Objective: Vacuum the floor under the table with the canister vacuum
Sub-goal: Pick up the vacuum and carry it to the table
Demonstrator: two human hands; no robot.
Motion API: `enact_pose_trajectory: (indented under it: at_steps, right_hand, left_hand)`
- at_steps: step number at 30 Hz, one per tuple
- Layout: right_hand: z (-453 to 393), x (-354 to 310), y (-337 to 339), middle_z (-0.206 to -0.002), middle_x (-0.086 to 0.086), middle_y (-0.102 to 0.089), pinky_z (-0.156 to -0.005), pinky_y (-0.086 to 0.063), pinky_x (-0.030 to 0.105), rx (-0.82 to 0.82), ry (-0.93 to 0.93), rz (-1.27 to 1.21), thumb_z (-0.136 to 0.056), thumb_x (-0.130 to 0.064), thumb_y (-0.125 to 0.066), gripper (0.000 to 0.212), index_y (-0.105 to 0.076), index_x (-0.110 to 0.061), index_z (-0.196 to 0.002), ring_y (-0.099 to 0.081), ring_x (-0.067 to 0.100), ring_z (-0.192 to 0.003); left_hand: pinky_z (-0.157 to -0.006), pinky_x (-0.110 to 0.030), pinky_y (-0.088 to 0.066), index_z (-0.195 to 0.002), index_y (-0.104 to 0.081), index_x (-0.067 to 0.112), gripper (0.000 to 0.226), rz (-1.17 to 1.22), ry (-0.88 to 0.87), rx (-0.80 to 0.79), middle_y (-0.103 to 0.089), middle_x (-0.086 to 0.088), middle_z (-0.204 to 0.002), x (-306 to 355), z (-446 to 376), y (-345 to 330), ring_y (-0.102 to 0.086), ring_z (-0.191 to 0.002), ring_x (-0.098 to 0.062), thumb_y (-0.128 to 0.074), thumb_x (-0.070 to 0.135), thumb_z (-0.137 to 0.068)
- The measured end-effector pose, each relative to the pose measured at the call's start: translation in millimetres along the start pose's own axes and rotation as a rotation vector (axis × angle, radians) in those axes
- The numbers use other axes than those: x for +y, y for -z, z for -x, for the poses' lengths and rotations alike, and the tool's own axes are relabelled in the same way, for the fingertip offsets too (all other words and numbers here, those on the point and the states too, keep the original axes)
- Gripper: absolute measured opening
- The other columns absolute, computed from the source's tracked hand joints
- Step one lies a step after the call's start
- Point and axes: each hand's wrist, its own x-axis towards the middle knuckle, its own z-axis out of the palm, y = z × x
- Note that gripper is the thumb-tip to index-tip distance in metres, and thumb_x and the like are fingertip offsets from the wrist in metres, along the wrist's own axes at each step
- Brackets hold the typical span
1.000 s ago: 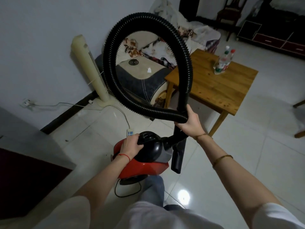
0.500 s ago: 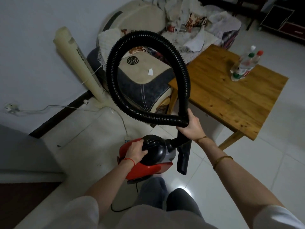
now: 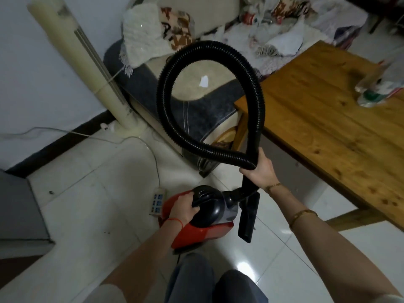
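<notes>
Vacuum carried up to the table

Table [image 3: 328,119] now nearer; left hand [image 3: 183,206] grips the vacuum [image 3: 209,215], right hand [image 3: 260,169] grasps the hose [image 3: 209,149]. Floor cleaning not yet begun.

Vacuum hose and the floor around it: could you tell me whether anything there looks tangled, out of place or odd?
The hose curls in a full loop, gripped by the right hand where it crosses itself. A power strip and its white cord lie loose on the floor beside the vacuum, where the left hand holds its handle.
</notes>
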Motion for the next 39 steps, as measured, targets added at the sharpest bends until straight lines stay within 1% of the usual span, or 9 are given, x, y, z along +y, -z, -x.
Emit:
enact_pose_trajectory:
  at_steps: [10,14,19,24,28,31,32,35,39]
  right_hand:
    - [-86,144,-100,-0.095,0.001,-0.059,-0.073,-0.055,0.040,0.045,0.010,0.048,-0.068,-0.027,-0.072,0.053,-0.040,-0.023,-0.110,-0.060,0.019,-0.086]
    - [-111,176,-121,-0.098,0.000,-0.059,-0.077,-0.055,0.042,0.086,0.006,0.016,-0.068,-0.030,-0.073,0.053,-0.041,-0.022,-0.110,-0.059,0.019,-0.088]
    - [-136,193,-130,-0.107,0.000,-0.056,-0.075,-0.049,0.032,0.129,0.032,-0.031,-0.072,-0.032,-0.076,0.067,-0.036,-0.016,-0.124,-0.055,0.017,-0.092]
    - [-150,201,-133,-0.102,-0.003,-0.051,-0.055,-0.040,0.012,0.134,0.022,-0.076,-0.074,-0.018,-0.073,0.069,-0.031,-0.013,-0.128,-0.051,0.003,-0.081]
    - [-159,210,-135,-0.109,-0.001,-0.050,-0.059,-0.039,0.011,0.113,0.044,-0.090,-0.073,-0.016,-0.073,0.079,-0.025,-0.013,-0.135,-0.052,0.014,-0.096]
    - [-164,218,-138,-0.116,0.000,-0.048,-0.058,-0.041,0.006,0.103,0.055,-0.074,-0.072,-0.017,-0.076,0.089,-0.019,-0.014,-0.141,-0.051,0.014,-0.099]
    - [-165,220,-138,-0.120,0.001,-0.048,-0.063,-0.041,0.005,0.101,0.065,-0.069,-0.071,-0.019,-0.077,0.093,-0.018,-0.015,-0.142,-0.051,0.014,-0.103]
    - [-169,226,-138,-0.137,0.005,-0.041,-0.088,-0.041,0.021,0.074,0.086,-0.064,-0.067,-0.026,-0.083,0.107,-0.012,-0.018,-0.146,-0.045,0.018,-0.121]
    - [-167,228,-137,-0.155,0.006,-0.020,-0.115,-0.027,0.039,0.041,0.097,-0.028,-0.058,-0.042,-0.087,0.127,0.000,-0.020,-0.150,-0.024,0.023,-0.141]
  left_hand:
    - [-0.097,-0.035,-0.048,-0.132,-0.051,0.015,0.053,-0.079,-0.013,-0.010,-0.062,-0.003,-0.117,-85,-126,-116,-0.059,-0.110,-0.020,-0.062,0.026,-0.081]
    - [-0.085,-0.034,-0.053,-0.114,-0.058,0.013,0.037,-0.098,-0.036,0.028,-0.066,-0.006,-0.101,-99,-156,-135,-0.064,-0.094,-0.023,-0.060,0.021,-0.078]
    - [-0.081,-0.032,-0.052,-0.104,-0.060,0.010,0.026,-0.103,-0.078,0.063,-0.066,-0.006,-0.094,-102,-183,-145,-0.063,-0.088,-0.023,-0.060,0.014,-0.079]
    - [-0.081,-0.033,-0.051,-0.105,-0.060,0.009,0.028,-0.100,-0.078,0.058,-0.066,-0.008,-0.096,-105,-197,-156,-0.062,-0.091,-0.026,-0.060,0.016,-0.078]
    - [-0.074,-0.027,-0.047,-0.105,-0.061,0.007,0.027,-0.075,-0.072,0.065,-0.066,-0.009,-0.096,-107,-201,-166,-0.062,-0.090,-0.024,-0.060,0.014,-0.078]
    - [-0.071,-0.024,-0.044,-0.104,-0.061,0.005,0.027,-0.071,-0.073,0.058,-0.066,-0.010,-0.096,-108,-204,-176,-0.062,-0.090,-0.025,-0.060,0.013,-0.079]
    - [-0.072,-0.025,-0.045,-0.104,-0.061,0.004,0.027,-0.070,-0.077,0.056,-0.066,-0.010,-0.096,-108,-204,-177,-0.062,-0.090,-0.025,-0.060,0.014,-0.079]
    - [-0.079,-0.030,-0.050,-0.108,-0.061,0.005,0.031,-0.066,-0.090,0.060,-0.066,-0.011,-0.100,-106,-207,-180,-0.062,-0.093,-0.026,-0.061,0.016,-0.079]
    - [-0.081,-0.028,-0.048,-0.110,-0.060,0.008,0.033,-0.083,-0.084,0.079,-0.066,-0.009,-0.102,-108,-209,-185,-0.063,-0.097,-0.024,-0.063,0.018,-0.079]
